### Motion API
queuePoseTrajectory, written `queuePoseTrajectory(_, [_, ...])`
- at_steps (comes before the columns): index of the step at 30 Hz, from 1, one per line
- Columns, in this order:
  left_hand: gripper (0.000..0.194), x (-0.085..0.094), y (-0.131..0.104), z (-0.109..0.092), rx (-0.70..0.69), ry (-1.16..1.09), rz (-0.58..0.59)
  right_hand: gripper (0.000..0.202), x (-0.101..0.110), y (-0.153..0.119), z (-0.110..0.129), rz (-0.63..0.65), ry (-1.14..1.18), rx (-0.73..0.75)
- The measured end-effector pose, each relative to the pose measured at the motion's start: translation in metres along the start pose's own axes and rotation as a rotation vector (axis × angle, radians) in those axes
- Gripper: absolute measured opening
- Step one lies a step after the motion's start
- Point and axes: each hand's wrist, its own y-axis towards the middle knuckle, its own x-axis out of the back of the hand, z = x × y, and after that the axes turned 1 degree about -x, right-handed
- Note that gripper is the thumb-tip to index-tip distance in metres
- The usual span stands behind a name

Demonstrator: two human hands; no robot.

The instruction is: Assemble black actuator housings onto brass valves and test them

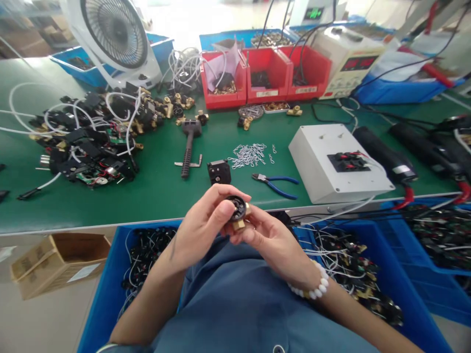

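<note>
Between my two hands, in front of my body, is a brass valve part (239,224) with a round black top facing up. My left hand (206,220) wraps its left side, the thumb pressed on the black top. My right hand (267,235) grips the brass from the right and below. Just beyond my fingers a black square housing (220,172) lies on the green table (158,196). Blue-handled pliers (275,184) rest to its right, and a pile of silver clips (248,155) lies behind.
A grey-black tool (187,147) and heaped wired assemblies (91,132) are on the left. A grey box (338,162) stands right; red bins (267,73) and a fan (116,34) stand behind. Blue crates (397,279) and a cardboard box (55,264) sit below the edge.
</note>
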Motion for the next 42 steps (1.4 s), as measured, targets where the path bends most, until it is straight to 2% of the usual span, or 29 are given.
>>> queuePoseTrajectory(2, [0.041,-0.008,-0.004,0.002,-0.043,0.025,0.037,0.034,0.0,-0.004,0.001,-0.029,-0.047,0.021])
queuePoseTrajectory(5, [0.045,-0.007,-0.009,0.005,-0.089,0.046,0.085,0.033,0.0,-0.007,0.002,-0.089,-0.075,0.059])
queuePoseTrajectory(8, [0.048,-0.006,-0.016,0.004,-0.106,0.083,0.065,0.033,-0.002,-0.008,0.002,-0.103,-0.081,0.107])
queuePoseTrajectory(12, [0.041,-0.009,-0.02,0.002,-0.104,0.081,0.017,0.034,-0.009,-0.011,0.006,-0.112,-0.122,0.117])
queuePoseTrajectory(15, [0.039,-0.011,-0.019,0.001,-0.087,0.011,0.018,0.036,-0.013,-0.016,0.009,-0.141,-0.202,0.139])
queuePoseTrajectory(17, [0.036,-0.013,-0.018,0.0,-0.071,-0.08,0.025,0.036,-0.01,-0.016,0.01,-0.159,-0.338,0.193])
queuePoseTrajectory(19, [0.034,-0.013,-0.018,0.001,-0.043,-0.18,0.021,0.038,0.001,-0.011,0.011,-0.248,-0.573,0.286])
queuePoseTrajectory(22, [0.035,-0.014,-0.018,0.004,0.031,-0.323,0.006,0.045,0.037,0.01,0.009,-0.535,-1.103,0.425])
queuePoseTrajectory(24, [0.036,-0.013,-0.018,0.008,0.087,-0.389,-0.012,0.043,0.065,0.026,0.006,-0.664,-1.444,0.372])
queuePoseTrajectory(26, [0.036,-0.013,-0.018,0.013,0.122,-0.423,-0.036,0.026,0.086,0.037,0.006,-0.657,-1.623,0.258])
queuePoseTrajectory(27, [0.036,-0.012,-0.017,0.015,0.134,-0.425,-0.042,0.018,0.092,0.039,0.007,-0.629,-1.64,0.213])
queuePoseTrajectory(30, [0.038,-0.012,-0.014,0.023,0.146,-0.398,-0.051,0.004,0.089,0.033,0.017,-0.558,-1.415,0.173])
queuePoseTrajectory(32, [0.041,-0.015,-0.011,0.027,0.154,-0.361,-0.075,0.008,0.073,0.021,0.027,-0.513,-1.051,0.156])
queuePoseTrajectory(35, [0.047,-0.022,-0.006,0.032,0.213,-0.404,-0.111,0.025,0.044,0.002,0.043,-0.353,-0.442,0.042])
queuePoseTrajectory(37, [0.045,-0.026,-0.005,0.034,0.255,-0.552,-0.027,0.032,0.031,-0.005,0.049,-0.277,-0.208,-0.033])
queuePoseTrajectory(40, [0.041,-0.028,-0.006,0.034,0.248,-0.765,0.18,0.032,0.025,-0.01,0.051,-0.244,-0.087,-0.095])
queuePoseTrajectory(42, [0.041,-0.025,-0.009,0.033,0.217,-0.772,0.241,0.029,0.027,-0.011,0.05,-0.193,-0.007,-0.173])
